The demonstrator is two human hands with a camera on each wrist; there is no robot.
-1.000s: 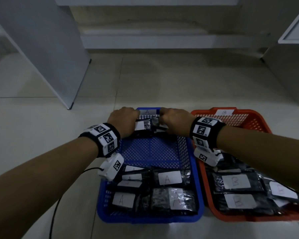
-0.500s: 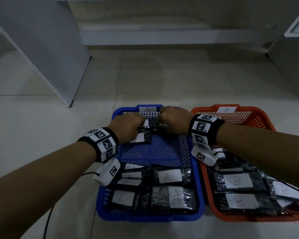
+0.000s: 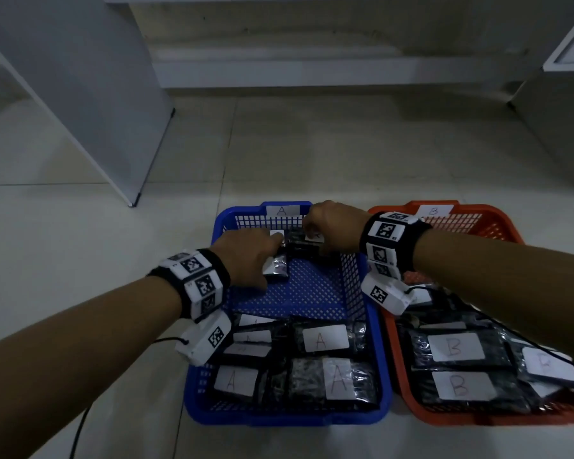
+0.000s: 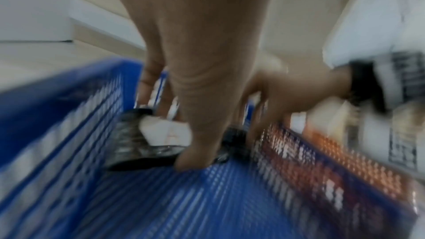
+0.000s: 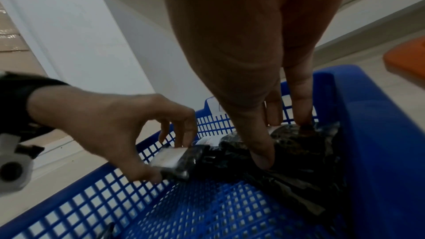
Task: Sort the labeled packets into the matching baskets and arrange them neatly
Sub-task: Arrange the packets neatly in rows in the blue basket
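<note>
both hands grip packets at the far end of the blue basket (image 3: 375,326): my left hand (image 3: 249,253) pinches one a packet (image 3: 275,270) between thumb and fingertips, and my right hand (image 3: 332,230) has its thumb and fingers curled onto a second dark packet (image 5: 296,144) tucked into the basket's far right corner.

nearest me in the blue basket, the a-labelled packets (image 3: 322,339) lie flat in rough rows, labels up. beside that basket on the right, the orange basket (image 3: 497,223) holds its b-labelled packets (image 3: 454,346) at its near end, some overlapping.

compared with half a second ago, and the second before, my hands have parted. then both were bunched together over one dark bundle against the basket's far wall; now the left hand has drawn its packet toward the basket's left side and a little nearer me, tilted, its white label showing, while the right hand has stayed by the far wall under the basket's a tag (image 3: 280,211).

i judge this to mean the pair is separated and each packet can be laid flat on its own, starting a new row on the bare mesh at the far end. the left wrist view is blurred, so how much of that packet touches the mesh i cannot tell.
</note>
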